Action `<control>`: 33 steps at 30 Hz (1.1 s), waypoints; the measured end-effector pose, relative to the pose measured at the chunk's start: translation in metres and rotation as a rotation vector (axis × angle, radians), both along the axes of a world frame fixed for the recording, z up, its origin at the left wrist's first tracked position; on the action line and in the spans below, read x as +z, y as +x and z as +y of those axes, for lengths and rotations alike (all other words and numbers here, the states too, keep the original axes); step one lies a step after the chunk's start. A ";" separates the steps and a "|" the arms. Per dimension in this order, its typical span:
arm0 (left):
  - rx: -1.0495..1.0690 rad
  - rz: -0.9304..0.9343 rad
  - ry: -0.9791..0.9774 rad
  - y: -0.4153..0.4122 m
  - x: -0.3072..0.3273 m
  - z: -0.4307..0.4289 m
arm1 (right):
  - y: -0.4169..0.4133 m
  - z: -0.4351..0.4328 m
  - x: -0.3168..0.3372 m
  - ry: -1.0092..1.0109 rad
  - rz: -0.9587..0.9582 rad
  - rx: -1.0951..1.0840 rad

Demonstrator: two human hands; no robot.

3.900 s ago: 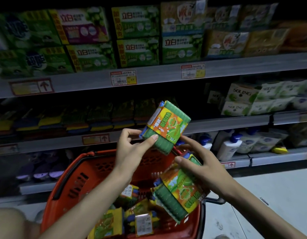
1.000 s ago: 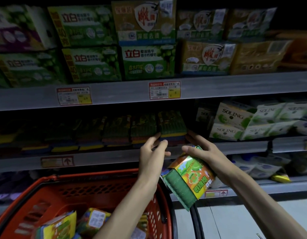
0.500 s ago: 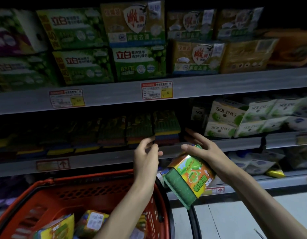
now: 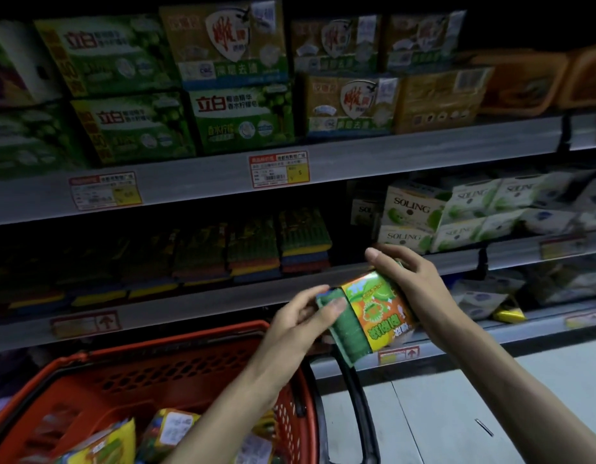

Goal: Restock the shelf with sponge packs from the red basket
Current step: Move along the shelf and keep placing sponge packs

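Note:
A sponge pack (image 4: 370, 316) with a green scouring side and an orange-yellow label is held in front of the middle shelf (image 4: 196, 303). My right hand (image 4: 413, 283) grips its top and right side. My left hand (image 4: 300, 326) holds its left end, thumb on the green face. Stacked sponge packs (image 4: 303, 239) stand in a dim row on that shelf, just above and left of the held pack. The red basket (image 4: 176, 366) sits below at the left, with several more sponge packs (image 4: 169, 433) inside.
Boxes of soap (image 4: 243, 118) fill the top shelf. White Soling packs (image 4: 413, 216) stand right of the sponge row. The basket's black handle (image 4: 356, 406) hangs over its right rim. Pale floor (image 4: 457, 413) lies at the lower right.
My left hand has come back from the shelved sponge stack and taken hold of the pack's left end. The pack has risen slightly and now rests between both hands.

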State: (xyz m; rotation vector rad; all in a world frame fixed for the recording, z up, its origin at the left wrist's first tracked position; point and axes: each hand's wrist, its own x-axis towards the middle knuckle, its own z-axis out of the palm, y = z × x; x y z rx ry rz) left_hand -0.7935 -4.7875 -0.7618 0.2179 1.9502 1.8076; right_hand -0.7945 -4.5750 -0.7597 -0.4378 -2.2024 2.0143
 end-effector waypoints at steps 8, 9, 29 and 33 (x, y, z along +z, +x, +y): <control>0.224 0.035 0.084 -0.007 -0.003 0.001 | 0.007 0.006 0.004 -0.296 -0.127 -0.119; 0.254 0.048 0.089 -0.008 -0.003 0.002 | 0.011 0.006 0.004 -0.279 -0.135 -0.115; 0.518 0.059 0.305 -0.025 -0.018 0.097 | 0.016 -0.009 -0.012 -0.129 0.270 -0.258; 0.624 0.073 0.181 -0.036 -0.027 0.108 | -0.002 -0.010 -0.026 -0.061 0.292 -0.303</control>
